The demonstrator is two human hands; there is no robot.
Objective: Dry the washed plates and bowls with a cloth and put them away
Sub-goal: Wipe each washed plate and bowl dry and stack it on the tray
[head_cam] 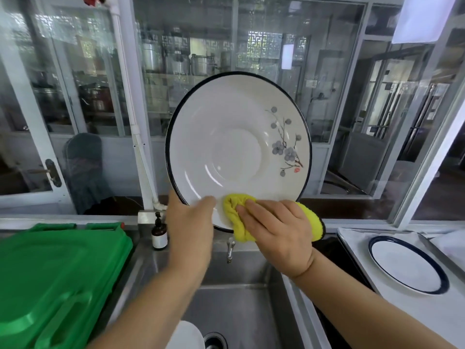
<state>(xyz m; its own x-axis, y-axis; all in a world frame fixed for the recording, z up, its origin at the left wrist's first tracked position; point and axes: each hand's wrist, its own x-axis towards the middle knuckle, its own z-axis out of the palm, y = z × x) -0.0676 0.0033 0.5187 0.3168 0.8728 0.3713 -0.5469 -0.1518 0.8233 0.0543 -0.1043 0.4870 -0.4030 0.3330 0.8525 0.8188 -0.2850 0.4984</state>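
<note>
At the centre of the frame a white plate [237, 144] with a dark rim and a blue flower sprig is held upright, its face toward the camera, above a steel sink [241, 293]. The left hand [191, 230] grips its lower left edge, thumb on the face and the other fingers hidden behind. The right hand [279, 233] presses a yellow cloth [239, 220] against the plate's lower edge, fingers curled over the cloth. At lower right a second plate [407, 264] lies flat on a tray [352, 238]. A green bin lid [50, 278] fills the lower left; a brown bottle [159, 233] stands beside it.
</note>
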